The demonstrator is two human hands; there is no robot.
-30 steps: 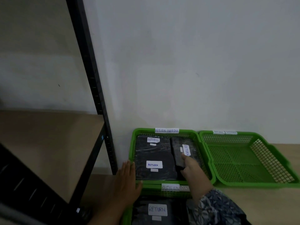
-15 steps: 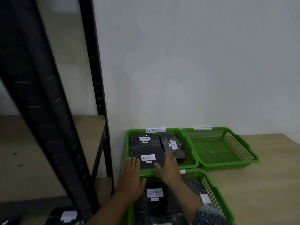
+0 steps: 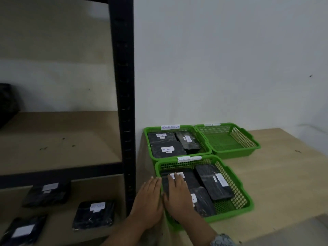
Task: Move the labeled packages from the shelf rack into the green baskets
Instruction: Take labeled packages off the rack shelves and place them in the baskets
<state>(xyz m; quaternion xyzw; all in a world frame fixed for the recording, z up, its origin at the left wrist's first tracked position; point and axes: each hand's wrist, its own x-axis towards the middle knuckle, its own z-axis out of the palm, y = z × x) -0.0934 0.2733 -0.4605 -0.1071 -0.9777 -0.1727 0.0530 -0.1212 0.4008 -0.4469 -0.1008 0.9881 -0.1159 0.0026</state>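
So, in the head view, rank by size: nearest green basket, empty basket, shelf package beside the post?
1. Nearest green basket.
2. Empty basket, though it sits farther away, so true sizes may match.
3. Shelf package beside the post.

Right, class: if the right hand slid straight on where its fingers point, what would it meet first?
Likely the far wall of the near green basket: the right hand lies flat on a package just short of it.
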